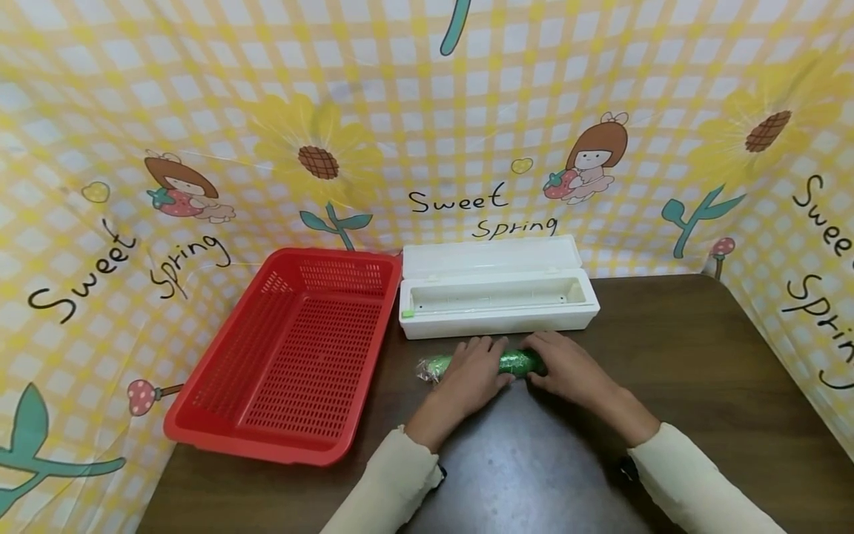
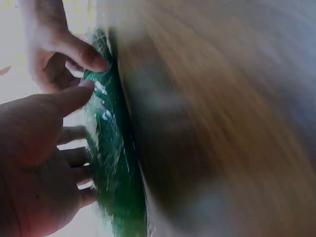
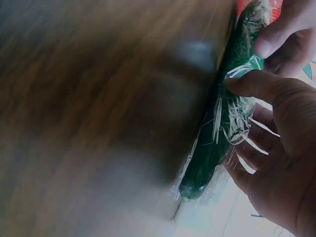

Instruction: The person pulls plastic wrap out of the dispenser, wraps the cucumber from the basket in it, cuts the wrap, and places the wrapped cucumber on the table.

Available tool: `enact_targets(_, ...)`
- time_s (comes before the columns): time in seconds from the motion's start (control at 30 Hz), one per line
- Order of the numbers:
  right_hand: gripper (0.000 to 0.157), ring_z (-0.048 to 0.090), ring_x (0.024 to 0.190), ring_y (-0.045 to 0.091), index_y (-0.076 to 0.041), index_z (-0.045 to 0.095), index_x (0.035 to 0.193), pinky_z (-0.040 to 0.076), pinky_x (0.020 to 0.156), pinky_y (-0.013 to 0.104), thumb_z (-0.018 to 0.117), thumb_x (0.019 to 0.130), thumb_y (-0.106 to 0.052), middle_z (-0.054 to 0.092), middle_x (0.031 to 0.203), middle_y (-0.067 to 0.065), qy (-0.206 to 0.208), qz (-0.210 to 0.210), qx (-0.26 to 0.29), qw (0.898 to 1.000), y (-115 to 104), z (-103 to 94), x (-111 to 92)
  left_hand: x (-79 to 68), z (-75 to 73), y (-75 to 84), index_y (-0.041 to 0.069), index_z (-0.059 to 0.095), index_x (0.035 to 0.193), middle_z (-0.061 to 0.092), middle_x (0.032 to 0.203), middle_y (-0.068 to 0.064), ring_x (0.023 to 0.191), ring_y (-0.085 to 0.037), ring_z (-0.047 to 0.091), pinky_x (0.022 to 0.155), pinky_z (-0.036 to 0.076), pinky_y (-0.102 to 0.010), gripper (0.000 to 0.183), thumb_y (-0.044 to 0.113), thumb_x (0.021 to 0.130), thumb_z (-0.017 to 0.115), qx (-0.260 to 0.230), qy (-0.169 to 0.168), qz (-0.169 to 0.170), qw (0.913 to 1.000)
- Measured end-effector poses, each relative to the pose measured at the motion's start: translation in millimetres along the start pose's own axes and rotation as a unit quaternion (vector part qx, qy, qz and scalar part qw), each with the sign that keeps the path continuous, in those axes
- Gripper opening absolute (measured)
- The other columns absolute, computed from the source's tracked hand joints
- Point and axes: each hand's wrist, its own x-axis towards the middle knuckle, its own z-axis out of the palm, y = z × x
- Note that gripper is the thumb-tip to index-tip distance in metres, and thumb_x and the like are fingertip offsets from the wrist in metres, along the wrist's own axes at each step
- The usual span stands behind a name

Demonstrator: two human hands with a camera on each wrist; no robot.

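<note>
A green cucumber (image 1: 517, 363) wrapped in clear plastic film lies crosswise on the table, with loose film bunched at its left end. Over its middle sits my left hand (image 1: 470, 374), the thumb on the near side and the fingers on the far side. My right hand (image 1: 572, 371) holds it near the right end in the same way. In the right wrist view, creased film (image 3: 239, 116) shows beside the thumb, and some film sticks out past the cucumber's tip. Both thumbs are close together on the cucumber in the left wrist view.
Just behind the hands stands a long white box (image 1: 500, 324), its lid (image 1: 490, 256) raised and a small green piece at its left front corner. A red slotted plastic basket (image 1: 267, 447) is on the left. Checked cloth (image 1: 434, 141) hangs around the brown table (image 1: 700, 356).
</note>
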Motion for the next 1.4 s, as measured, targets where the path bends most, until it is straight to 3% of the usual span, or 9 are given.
enact_targets(0.27, 0.048, 0.058, 0.114, 0.027, -0.007, 0.060, 0.121, 0.046, 0.094, 0.045, 0.079, 0.077, -0.011, 0.064, 0.119, 0.006, -0.039, 0.034, 0.145, 0.988, 23.0, -18.2, -7.0, 5.1, 4.7, 0.2, 0.017, 0.056, 0.126, 0.059, 0.110, 0.002, 0.100, -0.016, 0.053, 0.077, 0.040, -0.031, 0.049, 0.040, 0.085, 0.069, 0.051, 0.025, 0.035, 0.9978)
enact_targets(0.47, 0.063, 0.060, 0.110, 0.025, -0.006, 0.052, 0.133, 0.051, 0.084, 0.038, 0.077, 0.080, -0.026, 0.063, 0.123, 0.010, -0.126, 0.063, 0.161, 0.977, 37.0, -37.8, -17.3, 2.7, -0.7, -3.1, 0.019, 0.057, 0.124, 0.056, 0.107, 0.003, 0.098, -0.015, 0.050, 0.079, 0.039, -0.030, 0.044, 0.037, 0.085, 0.070, 0.070, 0.080, 0.063, 0.9923)
enact_targets(0.6, 0.051, 0.061, 0.094, 0.013, -0.010, 0.058, 0.128, 0.050, 0.075, 0.029, 0.075, 0.082, -0.022, 0.067, 0.110, 0.001, -0.135, 0.033, 0.119, 0.983, 33.9, -41.1, -17.3, 0.9, -11.2, 2.3, 0.020, 0.056, 0.129, 0.058, 0.114, 0.003, 0.105, -0.015, 0.052, 0.083, 0.040, -0.033, 0.049, 0.035, 0.084, 0.071, 0.094, 0.107, 0.075, 0.9869)
enact_targets(0.8, 0.036, 0.062, 0.082, 0.006, -0.012, 0.063, 0.114, 0.051, 0.068, 0.028, 0.075, 0.080, -0.008, 0.068, 0.098, -0.005, -0.029, -0.067, -0.031, 0.997, 19.2, -34.5, -24.5, -0.3, -25.4, 2.0, 0.019, 0.059, 0.129, 0.064, 0.112, 0.005, 0.101, -0.013, 0.058, 0.078, 0.042, -0.030, 0.050, 0.040, 0.084, 0.070, 0.094, 0.088, 0.085, 0.9881)
enact_targets(0.97, 0.040, 0.067, 0.084, 0.019, 0.000, 0.059, 0.115, 0.055, 0.067, 0.034, 0.073, 0.078, -0.001, 0.069, 0.097, 0.009, 0.091, -0.150, -0.180, 0.968, 12.3, -24.5, -33.3, 0.8, -36.1, -5.4, 0.020, 0.063, 0.124, 0.069, 0.103, 0.008, 0.090, -0.012, 0.062, 0.064, 0.046, -0.030, 0.050, 0.045, 0.081, 0.071, 0.000, 0.007, 0.078, 0.9969)
enact_targets(1.1, 0.040, 0.067, 0.088, 0.024, 0.002, 0.058, 0.114, 0.056, 0.071, 0.037, 0.072, 0.076, 0.002, 0.069, 0.102, 0.013, 0.142, -0.177, -0.223, 0.948, 10.9, -19.7, -37.6, 1.0, -44.7, -7.9, 0.026, 0.066, 0.115, 0.066, 0.089, 0.013, 0.076, -0.007, 0.059, 0.057, 0.041, -0.028, 0.038, 0.043, 0.082, 0.072, -0.086, -0.060, 0.064, 0.9924)
enact_targets(1.23, 0.047, 0.066, 0.094, 0.024, -0.001, 0.060, 0.116, 0.055, 0.077, 0.039, 0.076, 0.073, 0.003, 0.069, 0.107, 0.011, 0.118, -0.136, -0.160, 0.971, 7.5, -22.7, -39.1, -0.1, -48.5, -5.7, 0.024, 0.067, 0.108, 0.063, 0.080, 0.012, 0.072, -0.007, 0.057, 0.055, 0.040, -0.027, 0.031, 0.041, 0.082, 0.072, -0.071, -0.063, 0.073, 0.9928)
enact_targets(1.33, 0.065, 0.061, 0.109, 0.026, -0.004, 0.053, 0.131, 0.051, 0.087, 0.043, 0.081, 0.073, -0.009, 0.063, 0.123, 0.012, 0.031, -0.051, -0.035, 0.998, 4.0, -32.7, -37.4, -0.8, -50.1, -4.2, 0.020, 0.066, 0.114, 0.067, 0.087, 0.008, 0.079, -0.010, 0.061, 0.057, 0.044, -0.028, 0.038, 0.039, 0.082, 0.073, 0.001, -0.013, 0.080, 0.9967)
enact_targets(1.4, 0.074, 0.057, 0.117, 0.030, -0.005, 0.046, 0.139, 0.049, 0.091, 0.046, 0.081, 0.076, -0.021, 0.057, 0.133, 0.014, -0.030, 0.007, 0.054, 0.998, 3.6, -41.5, -35.5, -1.4, -51.7, -4.5, 0.019, 0.064, 0.120, 0.069, 0.097, 0.006, 0.088, -0.012, 0.063, 0.065, 0.048, -0.029, 0.043, 0.035, 0.081, 0.075, 0.044, 0.018, 0.081, 0.9956)
